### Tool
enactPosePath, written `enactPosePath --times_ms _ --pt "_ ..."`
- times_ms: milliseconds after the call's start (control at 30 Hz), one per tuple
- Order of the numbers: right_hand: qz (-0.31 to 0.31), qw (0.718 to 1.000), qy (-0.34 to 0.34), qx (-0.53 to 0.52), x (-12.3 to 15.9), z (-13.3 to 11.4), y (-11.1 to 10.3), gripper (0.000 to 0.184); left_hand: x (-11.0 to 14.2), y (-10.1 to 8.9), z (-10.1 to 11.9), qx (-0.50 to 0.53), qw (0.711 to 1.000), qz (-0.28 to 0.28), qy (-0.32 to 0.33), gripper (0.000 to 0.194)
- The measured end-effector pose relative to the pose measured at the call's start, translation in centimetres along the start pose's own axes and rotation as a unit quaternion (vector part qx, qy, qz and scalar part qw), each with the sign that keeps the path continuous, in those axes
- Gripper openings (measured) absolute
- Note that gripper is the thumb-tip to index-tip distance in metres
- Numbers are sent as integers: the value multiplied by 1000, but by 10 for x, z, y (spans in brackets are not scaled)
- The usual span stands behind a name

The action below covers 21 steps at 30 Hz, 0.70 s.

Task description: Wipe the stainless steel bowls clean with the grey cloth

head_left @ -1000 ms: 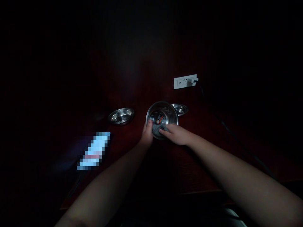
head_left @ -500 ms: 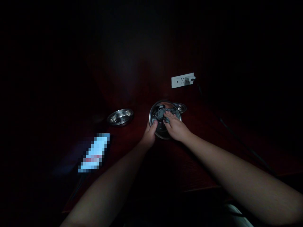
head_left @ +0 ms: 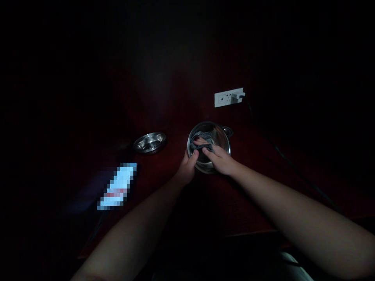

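A shiny, round steel bowl (head_left: 222, 137) is tilted with its mouth toward me over the table. My left hand (head_left: 187, 168) grips its left side, thumb over the rim and the other fingers hidden behind. Reaching inside from the lower right, my right hand (head_left: 223, 160) has a dark grey patterned cloth (head_left: 205, 134) bunched around its fingers. The cloth lies against the bowl's inner wall, and part of the fingers is covered by it.
A shallow metal dish (head_left: 150, 143) stands to the left on the dark red table (head_left: 234, 210). Nearer me lies a bright, pixelated phone-like screen (head_left: 118, 185). Behind the bowl, a metal piece (head_left: 228, 131) shows partly. A socket panel (head_left: 228, 97) with a plug is on the wall.
The bowl has tipped, showing more of its outer lower side. My right hand and the cloth have gone deeper inside, toward the left. The whole view has shifted slightly.
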State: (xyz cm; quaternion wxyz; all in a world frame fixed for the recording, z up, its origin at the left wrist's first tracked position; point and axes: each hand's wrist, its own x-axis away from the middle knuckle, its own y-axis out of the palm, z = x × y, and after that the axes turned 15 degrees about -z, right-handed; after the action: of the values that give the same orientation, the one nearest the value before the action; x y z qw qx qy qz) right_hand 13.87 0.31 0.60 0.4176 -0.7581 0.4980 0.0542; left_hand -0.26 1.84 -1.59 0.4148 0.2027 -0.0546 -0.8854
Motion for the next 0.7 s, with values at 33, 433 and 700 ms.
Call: enactPosePath --times_ms 33,433,700 --pt "-11 1000 0 -9 0 -1 1 42 0 -1 -1 -4 1000 3 -1 56" --pt "-74 993 8 -94 1 -12 5 39 -2 -6 -3 -80 993 70 53 55" --pt "-123 989 19 -75 2 -9 2 29 -5 -12 -5 -127 980 119 91 53"
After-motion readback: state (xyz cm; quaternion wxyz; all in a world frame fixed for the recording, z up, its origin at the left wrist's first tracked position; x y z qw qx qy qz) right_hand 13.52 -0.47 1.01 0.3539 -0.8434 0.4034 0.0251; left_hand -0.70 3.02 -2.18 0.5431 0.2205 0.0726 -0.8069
